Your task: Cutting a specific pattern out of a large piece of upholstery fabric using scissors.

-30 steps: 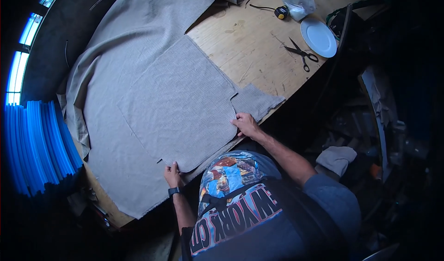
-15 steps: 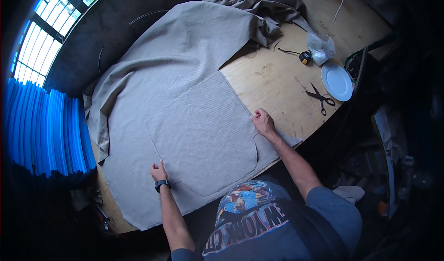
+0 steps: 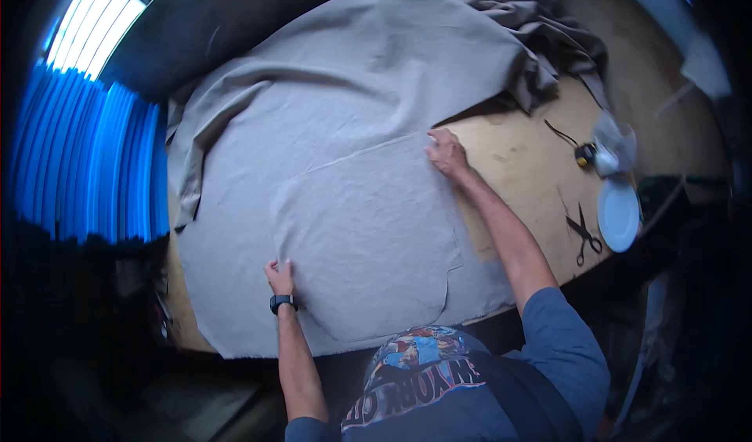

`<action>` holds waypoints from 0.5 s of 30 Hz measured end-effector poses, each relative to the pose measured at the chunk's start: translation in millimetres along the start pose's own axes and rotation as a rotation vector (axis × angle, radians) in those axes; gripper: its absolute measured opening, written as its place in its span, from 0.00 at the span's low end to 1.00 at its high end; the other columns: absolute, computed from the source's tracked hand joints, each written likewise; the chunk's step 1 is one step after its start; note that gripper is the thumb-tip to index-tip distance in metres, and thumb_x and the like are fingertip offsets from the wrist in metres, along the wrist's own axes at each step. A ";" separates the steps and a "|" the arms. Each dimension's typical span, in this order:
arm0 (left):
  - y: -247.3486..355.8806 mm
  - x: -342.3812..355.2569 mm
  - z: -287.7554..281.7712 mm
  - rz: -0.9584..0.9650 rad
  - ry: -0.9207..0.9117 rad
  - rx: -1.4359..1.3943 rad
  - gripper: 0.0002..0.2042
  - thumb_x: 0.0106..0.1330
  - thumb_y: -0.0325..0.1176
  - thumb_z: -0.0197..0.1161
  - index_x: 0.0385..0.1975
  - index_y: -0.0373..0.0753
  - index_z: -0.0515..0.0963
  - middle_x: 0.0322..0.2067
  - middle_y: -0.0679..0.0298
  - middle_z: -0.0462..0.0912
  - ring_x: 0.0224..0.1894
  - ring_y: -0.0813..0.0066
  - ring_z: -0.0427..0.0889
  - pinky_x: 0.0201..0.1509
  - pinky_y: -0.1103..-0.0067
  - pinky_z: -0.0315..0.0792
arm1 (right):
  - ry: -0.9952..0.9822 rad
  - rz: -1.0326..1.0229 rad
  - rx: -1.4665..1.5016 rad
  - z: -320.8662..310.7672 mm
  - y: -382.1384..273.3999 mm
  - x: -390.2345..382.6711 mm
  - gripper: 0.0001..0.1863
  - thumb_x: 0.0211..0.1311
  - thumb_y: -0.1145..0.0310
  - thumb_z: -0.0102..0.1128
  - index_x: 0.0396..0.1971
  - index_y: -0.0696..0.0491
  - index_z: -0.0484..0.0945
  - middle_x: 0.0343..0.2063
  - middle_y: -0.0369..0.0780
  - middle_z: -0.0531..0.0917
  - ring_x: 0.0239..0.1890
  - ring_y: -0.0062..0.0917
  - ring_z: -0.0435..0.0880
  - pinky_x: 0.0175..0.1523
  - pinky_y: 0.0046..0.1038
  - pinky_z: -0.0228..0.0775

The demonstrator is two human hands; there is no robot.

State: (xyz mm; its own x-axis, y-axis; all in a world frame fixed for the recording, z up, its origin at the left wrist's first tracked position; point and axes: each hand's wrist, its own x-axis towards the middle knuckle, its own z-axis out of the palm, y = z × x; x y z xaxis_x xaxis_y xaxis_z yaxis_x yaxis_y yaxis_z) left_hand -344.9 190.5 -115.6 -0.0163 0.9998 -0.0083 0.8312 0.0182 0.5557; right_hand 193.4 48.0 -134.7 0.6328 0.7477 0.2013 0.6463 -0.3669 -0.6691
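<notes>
A cut piece of grey-beige fabric point(image 3: 376, 230) lies on top of a larger sheet of the same cloth point(image 3: 235, 301). Its lower right edge has a curved notch. My left hand point(image 3: 280, 277), with a dark watch on the wrist, is curled at the piece's left edge, thumb and fingers on the cloth. At the far right corner of the piece, my right hand point(image 3: 447, 156) pinches the edge; the fingertips are partly blurred.
Scissors point(image 3: 582, 237) lie on the wooden table point(image 3: 509, 160) at the right, beside a white plate point(image 3: 619, 216), a tape measure point(image 3: 584, 156) and a clear plastic bag point(image 3: 614, 140). Bunched cloth point(image 3: 540, 30) sits at the back. Blue corrugated sheets point(image 3: 94, 160) stand at left.
My right hand has moved away from me along the piece's right edge to its far corner. My left hand stays by the left edge. The whole view has shifted.
</notes>
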 end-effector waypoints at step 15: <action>-33.1 -253.7 -13.3 -0.387 -0.001 -0.467 0.20 0.55 0.39 0.69 0.43 0.33 0.75 0.39 0.49 0.82 0.44 0.55 0.82 0.48 0.66 0.74 | 0.451 -0.860 -0.522 72.8 61.6 34.7 0.25 0.59 0.56 0.68 0.52 0.53 0.77 0.47 0.48 0.81 0.46 0.43 0.82 0.48 0.45 0.77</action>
State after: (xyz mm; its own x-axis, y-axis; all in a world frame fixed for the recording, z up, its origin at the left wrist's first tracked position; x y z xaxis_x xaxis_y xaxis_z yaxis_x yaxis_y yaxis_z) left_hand -375.7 -63.8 -120.9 -0.2681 0.9209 -0.2830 0.4330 0.3776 0.8185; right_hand 224.1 91.6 -221.0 -0.0860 0.6341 0.7685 0.9791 -0.0889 0.1829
